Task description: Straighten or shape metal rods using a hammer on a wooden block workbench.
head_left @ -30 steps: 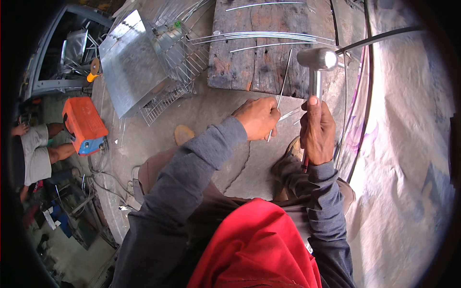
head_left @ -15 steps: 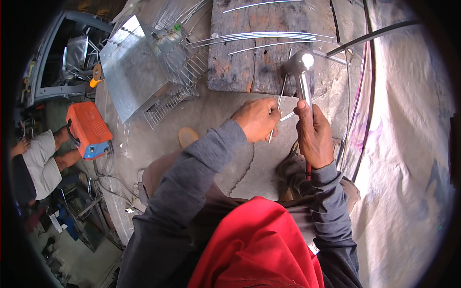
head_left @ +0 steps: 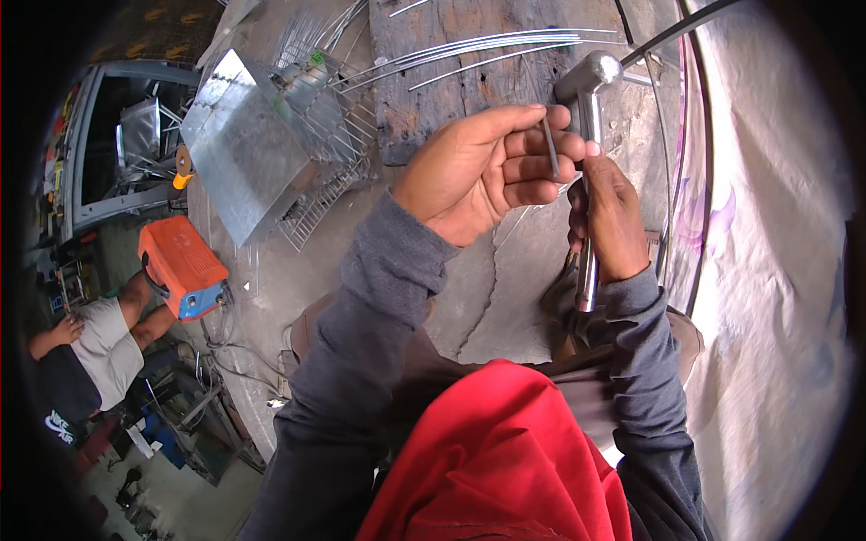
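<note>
My left hand [head_left: 487, 171] is turned with its palm and curled fingers showing, and it pinches a thin metal rod [head_left: 550, 149] between thumb and fingers. The rod looks short here, as if pointing partly toward the view. Just to the right, my right hand [head_left: 617, 216] is wrapped round the shiny handle of a metal hammer [head_left: 588, 83]. Its head is at the top, close to my left fingertips. Beyond both hands lies a dark, worn wooden board [head_left: 442, 81], with several thin metal rods [head_left: 505, 41] lying across it.
A folded sheet-metal box [head_left: 239, 149] stands left of the board, beside wire racks [head_left: 338, 135]. Farther left are an orange-and-blue machine [head_left: 183, 264] and a seated person [head_left: 106, 338]. A pale stained sheet [head_left: 767, 270] hangs or lies along the right.
My left hand has risen and turned palm up, swinging the rod from lengthwise to nearly end-on. The hammer has shifted slightly right in my right hand's grip, and the view has shifted a little.
</note>
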Tool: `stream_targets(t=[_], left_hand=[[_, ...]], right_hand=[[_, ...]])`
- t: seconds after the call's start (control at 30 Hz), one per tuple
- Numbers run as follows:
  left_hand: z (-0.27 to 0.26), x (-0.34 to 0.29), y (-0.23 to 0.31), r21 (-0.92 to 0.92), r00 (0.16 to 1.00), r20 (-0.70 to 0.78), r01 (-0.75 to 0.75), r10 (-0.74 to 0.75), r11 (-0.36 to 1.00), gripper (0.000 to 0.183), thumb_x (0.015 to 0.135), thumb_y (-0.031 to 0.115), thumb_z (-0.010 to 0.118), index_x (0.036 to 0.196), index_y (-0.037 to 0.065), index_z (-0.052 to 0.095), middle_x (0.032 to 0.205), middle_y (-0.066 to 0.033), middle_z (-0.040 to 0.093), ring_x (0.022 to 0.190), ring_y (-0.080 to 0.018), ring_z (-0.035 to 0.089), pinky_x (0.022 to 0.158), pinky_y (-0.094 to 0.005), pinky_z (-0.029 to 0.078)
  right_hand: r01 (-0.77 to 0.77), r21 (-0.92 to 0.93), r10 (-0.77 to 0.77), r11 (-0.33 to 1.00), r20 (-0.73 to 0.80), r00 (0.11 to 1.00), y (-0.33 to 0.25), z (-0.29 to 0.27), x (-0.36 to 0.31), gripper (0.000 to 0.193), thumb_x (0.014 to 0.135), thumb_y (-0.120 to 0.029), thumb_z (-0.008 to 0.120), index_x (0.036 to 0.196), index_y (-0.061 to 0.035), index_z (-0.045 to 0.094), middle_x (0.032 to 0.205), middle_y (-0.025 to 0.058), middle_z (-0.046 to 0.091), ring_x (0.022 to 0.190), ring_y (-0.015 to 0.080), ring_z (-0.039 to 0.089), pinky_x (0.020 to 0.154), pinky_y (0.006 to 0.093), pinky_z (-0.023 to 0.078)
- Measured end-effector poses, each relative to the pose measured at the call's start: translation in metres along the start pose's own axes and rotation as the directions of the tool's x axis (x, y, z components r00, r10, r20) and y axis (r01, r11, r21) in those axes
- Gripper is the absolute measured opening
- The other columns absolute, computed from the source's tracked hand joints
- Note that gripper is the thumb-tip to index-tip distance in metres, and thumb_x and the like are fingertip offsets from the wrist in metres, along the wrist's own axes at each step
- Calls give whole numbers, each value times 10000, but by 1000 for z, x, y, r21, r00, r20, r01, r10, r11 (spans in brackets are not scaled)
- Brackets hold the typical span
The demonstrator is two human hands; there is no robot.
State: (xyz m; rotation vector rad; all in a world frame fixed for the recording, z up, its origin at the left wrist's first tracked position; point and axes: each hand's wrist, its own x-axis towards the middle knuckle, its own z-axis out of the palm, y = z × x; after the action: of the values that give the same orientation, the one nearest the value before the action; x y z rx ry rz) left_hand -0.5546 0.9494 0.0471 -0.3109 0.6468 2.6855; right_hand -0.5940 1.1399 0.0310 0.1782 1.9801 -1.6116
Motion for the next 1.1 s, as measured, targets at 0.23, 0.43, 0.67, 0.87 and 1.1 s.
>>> stream_targets(t=[0.23, 0.43, 0.67, 0.87, 1.1], left_hand=[[10, 11, -6, -67, 997, 46, -61, 65, 996, 330, 1075, 219, 432, 1226, -8, 618, 1061, -95, 734, 893, -159, 741, 747, -288, 645], [6, 11, -5, -34, 995, 44, -88, 90, 996, 342, 1071, 225, 431, 1246, -4, 615, 1056, -91, 737, 898, -162, 741, 763, -298, 645], [6, 7, -7, 48, 998, -48, -36, 39, 998, 340, 1066, 252, 437, 1222, 14, 623, 985, -69, 731, 809, -163, 723, 694, -292, 617], [-18, -13, -36, 406, 947, -314, 202, -72, 891, 298, 1059, 330, 480, 1128, 61, 587, 859, -67, 678, 702, -139, 666, 610, -253, 529], [-37, 1, -56, 708, 922, -387, 277, 28, 650, 351, 1061, 340, 472, 1154, 19, 579, 895, -94, 694, 704, -135, 673, 608, -257, 521]], right_hand=[[-3, 27, 3, 1000, 13, 1000, 1, 1, -1, 597, 1036, -576, 456, 1102, 2, 588, 697, 4, 466, 450, 69, 451, 371, 229, 387], [-16, 33, 15, 999, 19, 1000, 0, 4, -3, 584, 1036, -577, 456, 1096, -11, 588, 700, 1, 463, 458, 67, 452, 374, 229, 390], [2, 31, -2, 1000, 9, 1000, 0, 3, -2, 594, 1033, -580, 460, 1096, -4, 590, 692, -1, 460, 454, 67, 447, 371, 230, 383], [-25, -12, 25, 1000, 4, 1000, -3, 2, 0, 625, 1025, -587, 474, 1095, 24, 590, 673, 5, 469, 440, 73, 451, 364, 235, 381], [1, 22, -2, 1000, 14, 1000, -5, 2, 0, 587, 1028, -563, 493, 1053, 16, 588, 659, 13, 480, 438, 82, 458, 363, 242, 389]])
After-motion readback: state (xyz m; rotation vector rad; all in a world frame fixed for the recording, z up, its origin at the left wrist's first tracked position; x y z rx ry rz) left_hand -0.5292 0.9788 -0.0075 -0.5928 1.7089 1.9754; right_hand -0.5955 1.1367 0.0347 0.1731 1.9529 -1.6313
